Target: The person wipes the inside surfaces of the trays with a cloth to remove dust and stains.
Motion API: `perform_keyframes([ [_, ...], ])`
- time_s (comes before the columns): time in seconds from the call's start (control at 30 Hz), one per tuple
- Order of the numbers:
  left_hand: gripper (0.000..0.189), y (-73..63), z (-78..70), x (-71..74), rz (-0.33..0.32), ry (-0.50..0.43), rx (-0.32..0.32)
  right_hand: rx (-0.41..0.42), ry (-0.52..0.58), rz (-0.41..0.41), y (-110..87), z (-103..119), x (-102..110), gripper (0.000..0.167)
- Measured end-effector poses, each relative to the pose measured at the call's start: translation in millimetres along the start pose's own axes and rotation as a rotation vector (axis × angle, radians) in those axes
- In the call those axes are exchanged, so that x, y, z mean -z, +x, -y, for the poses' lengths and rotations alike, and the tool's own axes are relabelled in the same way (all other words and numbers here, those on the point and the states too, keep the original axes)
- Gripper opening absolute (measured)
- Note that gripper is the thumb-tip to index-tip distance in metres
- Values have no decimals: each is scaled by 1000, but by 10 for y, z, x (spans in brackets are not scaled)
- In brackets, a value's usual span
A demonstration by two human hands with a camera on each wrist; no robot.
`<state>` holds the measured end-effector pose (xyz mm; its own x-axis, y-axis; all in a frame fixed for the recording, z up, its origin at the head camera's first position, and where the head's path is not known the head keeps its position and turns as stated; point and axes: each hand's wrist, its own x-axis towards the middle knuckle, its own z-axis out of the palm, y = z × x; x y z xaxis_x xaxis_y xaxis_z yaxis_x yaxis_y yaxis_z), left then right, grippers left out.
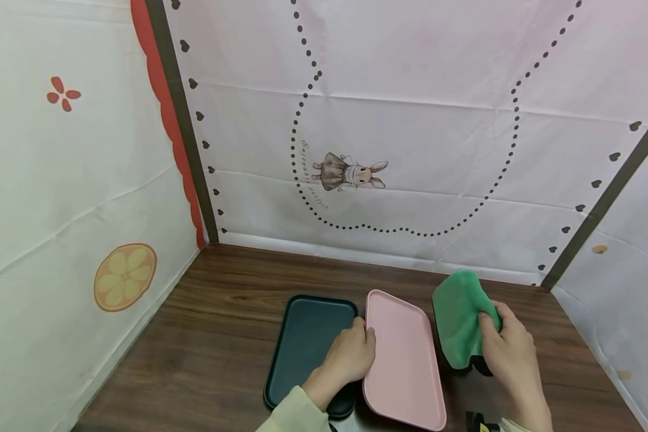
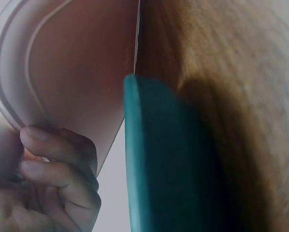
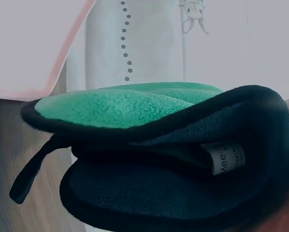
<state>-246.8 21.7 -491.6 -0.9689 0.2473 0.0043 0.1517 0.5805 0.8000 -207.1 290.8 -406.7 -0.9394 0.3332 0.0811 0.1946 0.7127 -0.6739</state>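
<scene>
My left hand (image 1: 351,354) grips the left rim of a pink rectangular tray (image 1: 402,366), its fingers curled at the edge in the left wrist view. That tray is raised and tilted over the wooden table. Left of it, under my left forearm, is a dark teal tray (image 1: 310,342). My right hand (image 1: 510,348) pinches a folded green cleaning cloth (image 1: 458,318) between thumb and fingers, to the right of the pink tray. In the right wrist view the cloth shows a dark underside, black edging, a hanging loop (image 3: 31,174) and a white label (image 3: 226,159).
Brown wood table (image 1: 221,336) extends to both sides. White printed sheets form a back wall (image 1: 410,150), a left wall (image 1: 59,180) and a right wall (image 1: 626,258) around it. A small black and yellow item (image 1: 480,423) is near my right wrist.
</scene>
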Motion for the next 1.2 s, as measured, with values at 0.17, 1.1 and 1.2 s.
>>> perform_keyframes([
  [0.17, 36, 4, -22, 10, -4, -1, 0, 48, 10, -52, -26, 50, -63, 51],
  [1.1, 47, -6, -104, 31, 43, -53, -45, 456, -90, 269, -197, 339, -918, 51],
  [1.2, 48, -8, -96, 22, 46, -61, -42, 471, -92, 281, -194, 326, -928, 54],
])
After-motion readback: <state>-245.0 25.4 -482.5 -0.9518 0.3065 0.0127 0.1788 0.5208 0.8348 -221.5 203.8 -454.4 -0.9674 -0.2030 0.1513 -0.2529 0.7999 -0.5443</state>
